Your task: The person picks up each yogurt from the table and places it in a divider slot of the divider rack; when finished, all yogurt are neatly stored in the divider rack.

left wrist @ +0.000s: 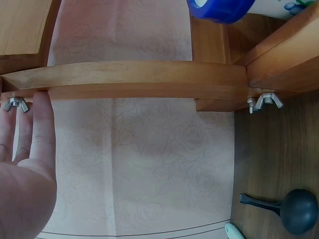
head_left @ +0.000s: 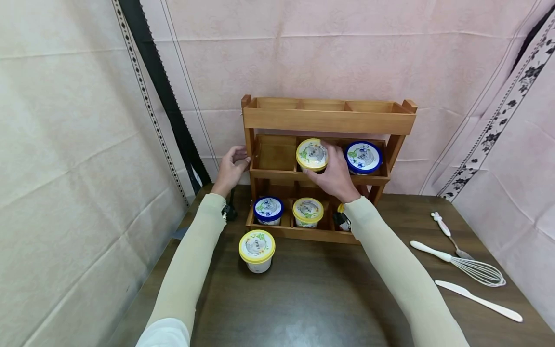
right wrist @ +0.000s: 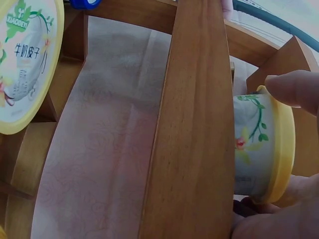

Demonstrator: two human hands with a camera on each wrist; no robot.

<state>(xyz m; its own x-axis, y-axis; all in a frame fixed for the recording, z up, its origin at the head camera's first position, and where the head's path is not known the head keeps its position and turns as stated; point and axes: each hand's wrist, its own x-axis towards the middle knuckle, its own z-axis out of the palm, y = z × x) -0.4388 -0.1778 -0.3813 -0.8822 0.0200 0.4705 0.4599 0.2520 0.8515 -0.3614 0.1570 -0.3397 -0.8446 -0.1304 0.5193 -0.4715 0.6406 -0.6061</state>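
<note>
A three-tier wooden rack (head_left: 325,121) stands at the back of the table. My right hand (head_left: 336,173) pinches a yellow-lidded tub (head_left: 311,154) by its lid, in the middle compartment of the middle tier. To its right sits a blue-lidded tub (head_left: 363,158). My left hand (head_left: 234,168) touches the rack's left side post (left wrist: 124,82), its visible fingers straight beside a wing nut (left wrist: 16,103). The bottom tier holds another blue-lidded tub (head_left: 268,210) and yellow-lidded tub (head_left: 308,212); my right wrist mostly hides its right compartment. One more yellow-lidded tub (head_left: 257,250) stands on the table in front.
Along the table's right side lie a small white-handled utensil (head_left: 442,224), a whisk (head_left: 477,270) and a white knife (head_left: 479,301). A black ladle-like utensil (left wrist: 298,211) lies left of the rack. Pale cloth (head_left: 347,58) hangs behind and on both sides.
</note>
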